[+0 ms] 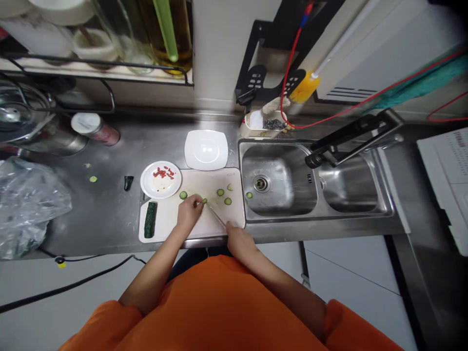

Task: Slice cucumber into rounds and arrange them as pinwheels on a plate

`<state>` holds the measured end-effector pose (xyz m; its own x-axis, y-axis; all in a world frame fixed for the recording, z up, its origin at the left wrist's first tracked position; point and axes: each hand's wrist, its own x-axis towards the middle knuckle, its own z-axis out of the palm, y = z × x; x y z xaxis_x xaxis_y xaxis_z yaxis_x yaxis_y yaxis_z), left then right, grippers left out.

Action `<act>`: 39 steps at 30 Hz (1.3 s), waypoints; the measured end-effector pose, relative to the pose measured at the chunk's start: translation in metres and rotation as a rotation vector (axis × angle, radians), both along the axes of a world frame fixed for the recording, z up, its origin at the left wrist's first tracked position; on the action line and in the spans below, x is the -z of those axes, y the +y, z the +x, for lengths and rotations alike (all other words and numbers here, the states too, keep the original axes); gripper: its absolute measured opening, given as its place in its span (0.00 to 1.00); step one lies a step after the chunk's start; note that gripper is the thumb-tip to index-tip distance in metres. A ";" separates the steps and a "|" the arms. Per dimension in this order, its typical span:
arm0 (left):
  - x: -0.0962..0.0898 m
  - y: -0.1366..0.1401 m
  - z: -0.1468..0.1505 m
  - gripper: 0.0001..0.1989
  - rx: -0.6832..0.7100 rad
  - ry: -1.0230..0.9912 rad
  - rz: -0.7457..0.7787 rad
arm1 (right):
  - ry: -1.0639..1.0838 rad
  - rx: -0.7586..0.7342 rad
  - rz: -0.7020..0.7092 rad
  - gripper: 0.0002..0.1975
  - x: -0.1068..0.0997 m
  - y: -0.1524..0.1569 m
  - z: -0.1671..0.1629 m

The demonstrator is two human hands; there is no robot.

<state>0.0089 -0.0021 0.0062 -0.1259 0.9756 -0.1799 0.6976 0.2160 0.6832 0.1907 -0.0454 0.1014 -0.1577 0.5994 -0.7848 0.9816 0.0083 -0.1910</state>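
Note:
On the white cutting board (pixel 170 229), my left hand (pixel 188 214) is closed, its fingertips pinching a small cucumber piece (pixel 204 201). My right hand (pixel 240 241) grips a knife (pixel 216 216) by its handle, mostly hidden in the fist. The blade's tip reaches the pinched piece. Several cucumber slices lie scattered on the board, one slice (pixel 183 195) just above my left hand and another slice (pixel 228 201) to the right. A longer dark green cucumber section (pixel 150 220) rests at the board's left end.
A white plate with chopped red pieces (pixel 146 187) overlaps the board's upper left. Behind the board sits a square white plate (pixel 205 148). To the right is a steel double sink (pixel 281 192) with a slice inside. A cucumber end (pixel 128 183) and plastic bag (pixel 31 209) lie left.

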 end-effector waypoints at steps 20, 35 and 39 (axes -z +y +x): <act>-0.008 0.000 -0.043 0.10 -0.234 0.208 0.106 | -0.009 -0.016 0.001 0.22 0.004 0.000 0.003; -0.010 0.071 0.051 0.10 0.484 0.232 -0.146 | 0.025 -0.016 0.021 0.22 0.009 -0.005 0.003; -0.006 0.067 0.052 0.08 0.448 0.230 -0.091 | 0.024 -0.021 0.022 0.21 0.007 -0.005 0.003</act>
